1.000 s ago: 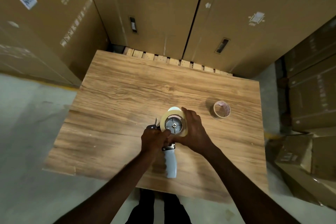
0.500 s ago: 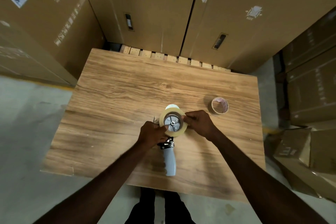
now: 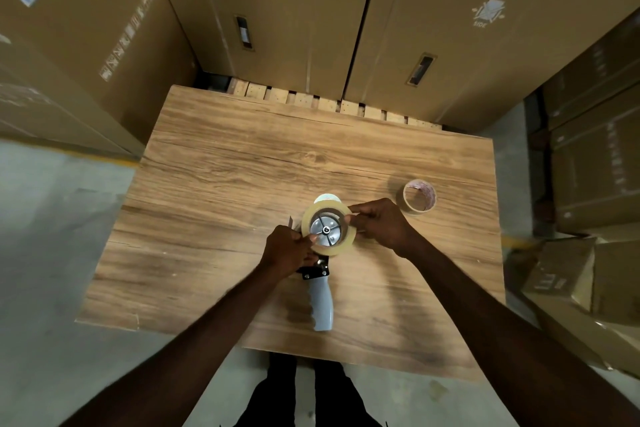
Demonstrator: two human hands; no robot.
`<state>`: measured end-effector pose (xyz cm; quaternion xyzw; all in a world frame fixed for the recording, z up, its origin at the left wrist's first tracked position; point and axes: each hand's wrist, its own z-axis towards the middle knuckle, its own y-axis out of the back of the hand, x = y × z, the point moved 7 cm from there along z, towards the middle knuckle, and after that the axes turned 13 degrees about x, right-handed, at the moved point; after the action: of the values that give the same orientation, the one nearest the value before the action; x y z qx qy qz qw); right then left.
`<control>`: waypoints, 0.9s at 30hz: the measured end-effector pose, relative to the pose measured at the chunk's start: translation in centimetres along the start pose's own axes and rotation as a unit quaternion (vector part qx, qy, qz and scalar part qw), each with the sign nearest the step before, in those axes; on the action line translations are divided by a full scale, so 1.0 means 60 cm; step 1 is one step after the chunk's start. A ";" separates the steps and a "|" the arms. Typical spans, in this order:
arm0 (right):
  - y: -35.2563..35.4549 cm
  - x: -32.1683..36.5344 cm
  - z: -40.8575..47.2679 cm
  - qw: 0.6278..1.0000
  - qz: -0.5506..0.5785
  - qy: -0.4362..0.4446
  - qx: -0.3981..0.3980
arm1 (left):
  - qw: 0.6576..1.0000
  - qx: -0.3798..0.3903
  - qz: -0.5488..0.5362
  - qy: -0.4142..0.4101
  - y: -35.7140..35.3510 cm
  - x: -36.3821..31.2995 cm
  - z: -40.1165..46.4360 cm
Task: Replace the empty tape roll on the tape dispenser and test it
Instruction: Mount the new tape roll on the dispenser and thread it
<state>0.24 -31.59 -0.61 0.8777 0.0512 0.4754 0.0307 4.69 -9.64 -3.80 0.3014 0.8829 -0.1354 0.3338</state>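
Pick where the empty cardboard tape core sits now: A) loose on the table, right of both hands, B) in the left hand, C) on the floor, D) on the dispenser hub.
A: the empty tape core stands alone on the wooden table, beyond the right hand, while the new tape roll is on the tape dispenser, where the left hand touches it.

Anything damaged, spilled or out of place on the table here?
Nothing stands out. The new tape roll sits on the dispenser, and the empty core lies apart on the table, undamaged.
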 end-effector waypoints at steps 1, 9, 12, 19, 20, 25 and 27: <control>-0.001 -0.001 0.002 1.000 0.000 -0.002 0.000 | 1.000 -0.003 0.001 0.000 0.002 0.001 0.001; -0.004 -0.012 0.009 0.999 -0.032 0.005 0.013 | 1.000 -0.017 -0.002 0.008 0.003 0.010 -0.001; -0.003 -0.012 0.010 1.000 -0.019 0.005 0.009 | 1.000 -0.019 -0.001 0.016 0.003 0.012 0.004; -0.005 -0.026 0.025 0.999 -0.035 -0.005 0.003 | 0.999 -0.013 0.001 0.038 0.006 0.014 0.015; -0.005 -0.027 0.026 0.999 -0.036 -0.004 0.002 | 0.999 -0.011 0.001 0.041 0.006 0.015 0.016; -0.006 -0.031 0.031 1.000 -0.031 -0.004 0.001 | 0.999 -0.021 0.016 0.041 0.000 0.009 0.009; -0.006 -0.035 0.034 1.000 -0.029 -0.007 0.002 | 0.998 -0.030 0.030 0.039 -0.001 0.002 0.003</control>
<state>0.78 -31.48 -3.50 0.8792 0.0776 0.4681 0.0426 4.66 -9.70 -4.01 0.3225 0.8896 -0.0872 0.3116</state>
